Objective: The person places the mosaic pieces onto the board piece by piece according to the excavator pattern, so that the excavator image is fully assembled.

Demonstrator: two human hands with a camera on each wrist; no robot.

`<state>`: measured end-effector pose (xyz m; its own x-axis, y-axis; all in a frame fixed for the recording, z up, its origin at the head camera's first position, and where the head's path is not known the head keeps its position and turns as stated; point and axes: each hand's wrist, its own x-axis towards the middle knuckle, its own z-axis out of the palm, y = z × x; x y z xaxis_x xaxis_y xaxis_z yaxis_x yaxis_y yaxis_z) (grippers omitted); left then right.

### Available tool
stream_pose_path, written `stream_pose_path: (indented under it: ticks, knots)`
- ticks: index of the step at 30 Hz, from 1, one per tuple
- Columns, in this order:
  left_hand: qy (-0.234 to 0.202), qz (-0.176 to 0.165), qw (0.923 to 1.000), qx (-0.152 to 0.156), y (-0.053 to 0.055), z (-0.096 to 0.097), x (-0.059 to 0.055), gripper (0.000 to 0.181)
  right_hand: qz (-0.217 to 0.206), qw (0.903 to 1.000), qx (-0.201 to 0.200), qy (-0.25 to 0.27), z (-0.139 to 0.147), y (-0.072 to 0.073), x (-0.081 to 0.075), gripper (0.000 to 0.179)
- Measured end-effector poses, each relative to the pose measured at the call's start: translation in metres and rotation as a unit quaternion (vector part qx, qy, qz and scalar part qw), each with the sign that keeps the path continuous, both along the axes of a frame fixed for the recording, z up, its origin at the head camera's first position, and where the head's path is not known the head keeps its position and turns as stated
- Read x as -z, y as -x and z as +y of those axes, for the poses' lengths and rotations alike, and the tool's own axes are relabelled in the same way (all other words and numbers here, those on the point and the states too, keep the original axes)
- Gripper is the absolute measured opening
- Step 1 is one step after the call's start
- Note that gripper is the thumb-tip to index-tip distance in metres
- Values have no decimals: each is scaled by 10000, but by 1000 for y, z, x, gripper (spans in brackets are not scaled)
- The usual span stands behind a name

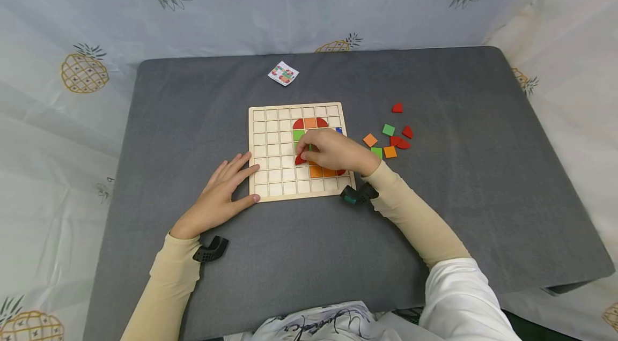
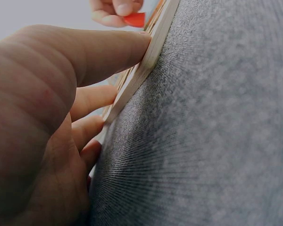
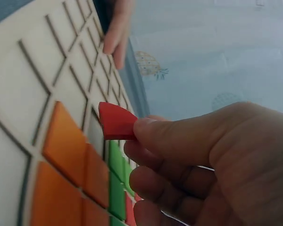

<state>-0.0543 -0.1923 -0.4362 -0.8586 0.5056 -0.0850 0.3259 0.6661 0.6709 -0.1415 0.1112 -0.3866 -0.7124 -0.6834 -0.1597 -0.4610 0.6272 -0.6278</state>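
A wooden grid board (image 1: 273, 176) lies on the grey table, its right part set with orange, green, red and blue tiles. My right hand (image 1: 333, 150) is over it and pinches a red quarter-circle tile (image 3: 117, 122) between thumb and fingers. In the right wrist view that tile stands close over the grid, near orange tiles (image 3: 63, 141) and green tiles (image 3: 116, 193). My left hand (image 1: 219, 196) rests at the board's left edge, fingers spread and thumb at the near corner. The right hand hides some of the laid tiles in the head view.
Loose tiles lie right of the board: several red ones (image 1: 397, 108), green ones (image 1: 388, 130) and orange ones (image 1: 390, 152). A small pattern card (image 1: 283, 73) sits beyond the board's far edge. Pineapple-print curtain (image 1: 289, 3) hangs behind the table (image 1: 483, 169).
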Motion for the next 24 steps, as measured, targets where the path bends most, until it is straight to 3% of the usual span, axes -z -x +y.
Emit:
stream_pose_path:
  ticks: [14, 24]
  knots:
    - [-26, -20, 10000, -46, -1, 1, 0, 71, 779, 9954, -29, -559, -4, -6, 9, 17]
    - [-2, -23, 10000, -10, 0, 1, 0, 71, 1064, 9929, -182, -495, -5, -11, 12, 22]
